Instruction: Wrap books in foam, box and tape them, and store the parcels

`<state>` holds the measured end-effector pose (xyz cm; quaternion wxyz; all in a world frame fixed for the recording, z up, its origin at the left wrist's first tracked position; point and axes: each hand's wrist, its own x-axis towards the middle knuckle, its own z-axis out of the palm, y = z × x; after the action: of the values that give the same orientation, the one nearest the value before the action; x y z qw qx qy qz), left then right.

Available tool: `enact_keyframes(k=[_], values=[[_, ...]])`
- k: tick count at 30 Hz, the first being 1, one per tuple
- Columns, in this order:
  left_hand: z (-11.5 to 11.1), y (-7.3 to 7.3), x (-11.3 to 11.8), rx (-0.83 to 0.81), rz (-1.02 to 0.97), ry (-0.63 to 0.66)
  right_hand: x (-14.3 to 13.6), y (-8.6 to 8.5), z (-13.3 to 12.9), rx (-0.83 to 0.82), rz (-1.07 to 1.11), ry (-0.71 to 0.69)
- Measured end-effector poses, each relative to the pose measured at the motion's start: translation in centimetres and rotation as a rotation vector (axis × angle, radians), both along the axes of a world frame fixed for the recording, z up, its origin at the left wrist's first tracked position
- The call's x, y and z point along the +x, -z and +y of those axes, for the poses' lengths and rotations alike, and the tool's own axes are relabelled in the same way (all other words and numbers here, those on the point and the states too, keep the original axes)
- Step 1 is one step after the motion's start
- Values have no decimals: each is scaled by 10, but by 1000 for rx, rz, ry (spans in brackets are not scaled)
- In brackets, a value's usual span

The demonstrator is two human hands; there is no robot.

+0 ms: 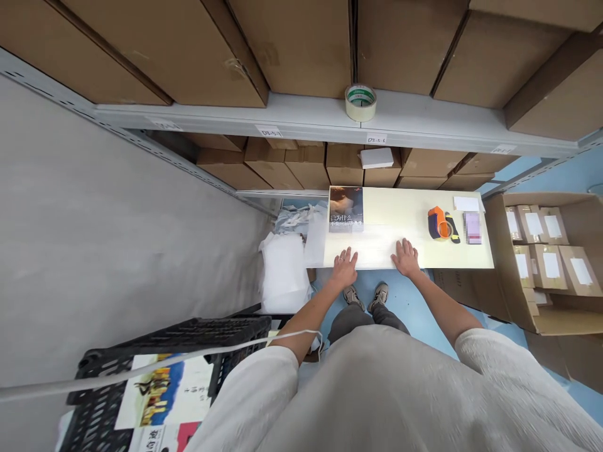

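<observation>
My left hand (345, 269) rests near the front edge of a pale yellow tabletop (400, 207), fingers stretched out. Farther right on the same edge lies my right hand (406, 256), its fingers spread too. Beneath and between the hands is a thin translucent sheet (316, 242) that hangs past the table's left end; its right border is hard to make out. A dark-covered book (346, 207) lies at the back left, just beyond my left hand. Right of my right hand are an orange and dark blue tape dispenser (438, 223) and a black and yellow box cutter (453, 228).
A purple packet (472, 227) and white label (466, 204) lie at the table's right. Beyond stands an open carton (513, 301) of small boxes. White sheets (284, 270) are stacked left. A black crate (98, 383) holds books. Shelves carry cartons and a tape roll (360, 112).
</observation>
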<state>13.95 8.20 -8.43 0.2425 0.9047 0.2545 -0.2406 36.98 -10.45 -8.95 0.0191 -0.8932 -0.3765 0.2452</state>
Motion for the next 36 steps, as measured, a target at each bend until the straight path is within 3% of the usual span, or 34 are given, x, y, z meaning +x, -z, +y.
enact_keyframes(k=[4,9,14,18,22,26,36], values=[[5,-3,7,20,-84,19,-3,-14,28,63,-32,5],[19,-3,24,75,-151,-20,-2,-24,94,138,110,99],[36,6,43,115,-142,-73,8,-12,164,288,421,264],[44,20,48,120,-78,-100,18,3,205,401,626,451],[46,32,44,132,-94,-93,29,12,231,445,688,563],[48,37,41,145,-124,-79,37,16,249,383,669,645],[50,40,45,143,-146,-86,46,29,279,313,686,639]])
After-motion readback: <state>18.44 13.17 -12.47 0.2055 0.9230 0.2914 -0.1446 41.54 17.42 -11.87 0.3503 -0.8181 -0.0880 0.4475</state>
